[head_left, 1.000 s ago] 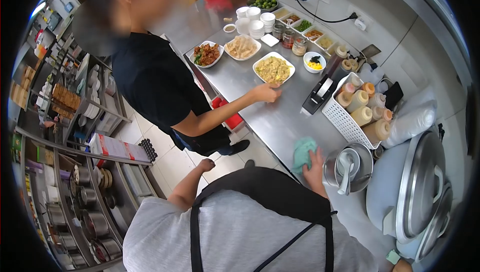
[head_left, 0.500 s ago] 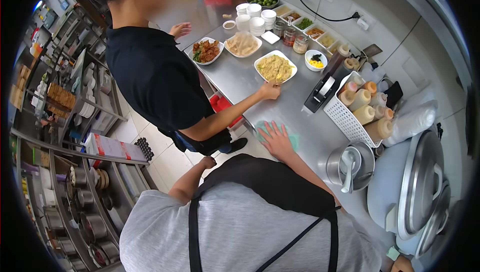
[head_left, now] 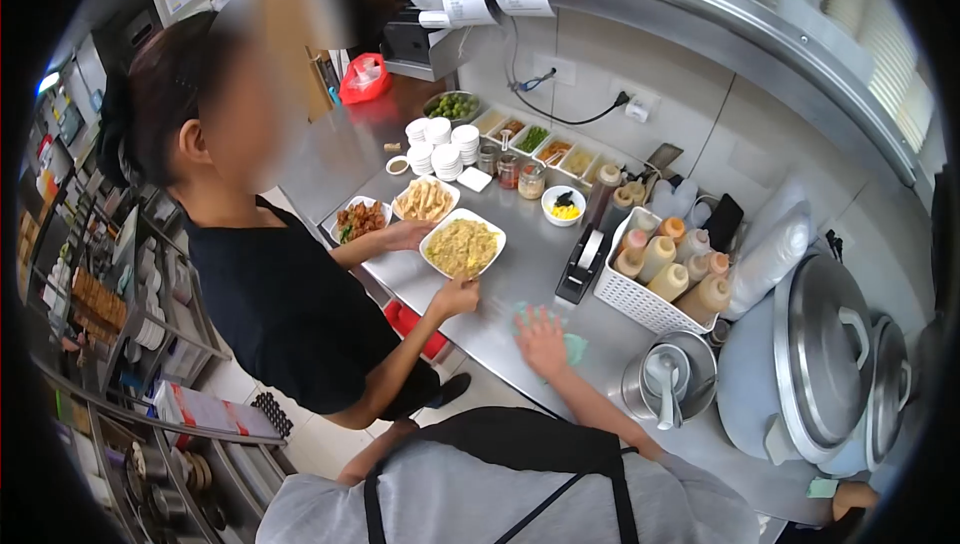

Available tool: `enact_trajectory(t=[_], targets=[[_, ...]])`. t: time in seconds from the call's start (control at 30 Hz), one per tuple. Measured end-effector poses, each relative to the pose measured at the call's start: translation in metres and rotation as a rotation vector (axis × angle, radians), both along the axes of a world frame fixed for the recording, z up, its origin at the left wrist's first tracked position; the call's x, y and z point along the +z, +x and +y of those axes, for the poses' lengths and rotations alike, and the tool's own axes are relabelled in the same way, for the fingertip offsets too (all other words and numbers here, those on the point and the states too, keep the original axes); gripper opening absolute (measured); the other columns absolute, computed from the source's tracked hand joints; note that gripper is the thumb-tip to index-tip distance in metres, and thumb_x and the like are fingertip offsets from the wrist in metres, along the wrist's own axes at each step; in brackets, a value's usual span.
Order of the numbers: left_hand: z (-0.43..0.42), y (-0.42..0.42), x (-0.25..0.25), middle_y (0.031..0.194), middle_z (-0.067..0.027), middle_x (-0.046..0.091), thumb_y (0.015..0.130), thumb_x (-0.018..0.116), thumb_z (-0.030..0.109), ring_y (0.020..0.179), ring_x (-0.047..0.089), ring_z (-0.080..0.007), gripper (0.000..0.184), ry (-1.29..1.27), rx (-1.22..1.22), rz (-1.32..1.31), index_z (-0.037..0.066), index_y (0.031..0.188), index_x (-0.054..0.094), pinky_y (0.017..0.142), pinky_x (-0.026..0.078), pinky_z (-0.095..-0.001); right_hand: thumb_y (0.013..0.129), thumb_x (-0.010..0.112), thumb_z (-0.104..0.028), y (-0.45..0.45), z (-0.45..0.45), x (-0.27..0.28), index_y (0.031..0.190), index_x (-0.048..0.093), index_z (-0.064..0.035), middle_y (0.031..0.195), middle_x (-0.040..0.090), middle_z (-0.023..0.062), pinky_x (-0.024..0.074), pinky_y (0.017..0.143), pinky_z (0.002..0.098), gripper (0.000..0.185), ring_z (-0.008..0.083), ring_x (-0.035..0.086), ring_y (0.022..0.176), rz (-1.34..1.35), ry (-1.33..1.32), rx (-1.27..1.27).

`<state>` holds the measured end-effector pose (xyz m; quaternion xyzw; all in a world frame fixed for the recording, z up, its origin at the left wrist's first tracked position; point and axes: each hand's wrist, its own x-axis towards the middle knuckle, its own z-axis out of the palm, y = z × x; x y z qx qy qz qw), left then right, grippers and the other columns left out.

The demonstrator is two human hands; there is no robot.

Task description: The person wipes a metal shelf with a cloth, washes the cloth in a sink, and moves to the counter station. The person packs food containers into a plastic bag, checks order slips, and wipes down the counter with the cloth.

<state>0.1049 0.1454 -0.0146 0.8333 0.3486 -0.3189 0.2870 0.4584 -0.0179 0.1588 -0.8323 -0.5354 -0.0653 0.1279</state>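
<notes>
The basket was white plastic, rectangular and pierced with small holes, packed with squeeze bottles whose walls looked smooth and cloudy over cream and tan fillings. To its left, nearer the wearer, a pale green cloth lay thin and rumpled on the counter, a sheet of dull, brushed-looking steel. The tape dispenser, black and blocky with a pale round roll, stood just beside the basket's left end. Just beside its near side sat a round steel pot, with a pale, smooth-handled ladle resting in it.

The wearer's right arm reached forward, to the left of the basket, and the right hand lay palm down on the cloth, fingers spread and pointing away from the body — pressed over the fabric rather than gripping it. The left hand, well apart from the basket on its left, was mostly hidden beside the dark apron; how far its fingers were curled, or whether it had hold of anything, I cannot tell.

Farther left of the basket, a co-worker's two hands held a glossy white bowl with rounded corners, full of grainy yellow food.
</notes>
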Motion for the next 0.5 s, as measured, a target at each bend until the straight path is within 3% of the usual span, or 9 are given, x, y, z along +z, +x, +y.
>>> enact_trajectory(t=[0.1, 0.2, 0.3, 0.43, 0.5], targets=[[0.004, 0.01, -0.005, 0.105, -0.0233, 0.054, 0.066, 0.055, 0.028, 0.097, 0.054, -0.0344, 0.049, -0.028, -0.022, 0.05, 0.002, 0.108, 0.054, 0.086, 0.041, -0.0401, 0.084, 0.042, -0.035, -0.039, 0.011, 0.009, 0.129, 0.034, -0.0181, 0.133, 0.034, 0.009, 0.022, 0.098, 0.0515, 0.048, 0.0302, 0.03, 0.123, -0.087, -0.052, 0.13], [0.009, 0.022, -0.007, 0.106, -0.0216, 0.054, 0.069, 0.054, 0.03, 0.097, 0.054, -0.0334, 0.047, -0.038, -0.046, 0.074, 0.003, 0.107, 0.055, 0.086, 0.042, -0.0395, 0.085, 0.04, -0.036, -0.046, 0.006, 0.009, 0.128, 0.035, -0.0198, 0.133, 0.033, 0.0108, 0.0215, 0.098, 0.0519, 0.046, 0.0304, 0.031, 0.122, 0.005, -0.023, 0.324], [0.012, 0.032, -0.008, 0.106, -0.0199, 0.055, 0.071, 0.053, 0.033, 0.097, 0.054, -0.0324, 0.045, -0.047, -0.075, 0.089, 0.004, 0.106, 0.056, 0.085, 0.042, -0.0389, 0.084, 0.043, -0.035, -0.027, -0.005, 0.006, 0.126, 0.037, -0.0202, 0.131, 0.037, 0.0091, 0.0246, 0.097, 0.0518, 0.046, 0.0286, 0.032, 0.122, 0.027, 0.005, 0.222], [0.015, 0.045, -0.011, 0.107, -0.0176, 0.055, 0.074, 0.052, 0.036, 0.098, 0.054, -0.0311, 0.044, -0.045, -0.096, 0.085, 0.005, 0.104, 0.057, 0.085, 0.042, -0.0381, 0.082, 0.047, -0.034, 0.033, -0.046, 0.005, 0.126, 0.038, -0.0214, 0.129, 0.038, 0.0085, 0.0264, 0.097, 0.0493, 0.047, 0.028, 0.036, 0.119, 0.0, 0.003, -0.275], [0.013, 0.051, -0.015, 0.108, -0.0164, 0.055, 0.076, 0.051, 0.038, 0.098, 0.055, -0.0304, 0.043, -0.039, -0.106, 0.078, 0.005, 0.104, 0.058, 0.085, 0.042, -0.0377, 0.082, 0.046, -0.033, 0.052, -0.067, 0.005, 0.126, 0.039, -0.0184, 0.129, 0.037, 0.011, 0.0247, 0.097, 0.0493, 0.046, 0.0302, 0.035, 0.119, 0.023, 0.062, -0.343]])
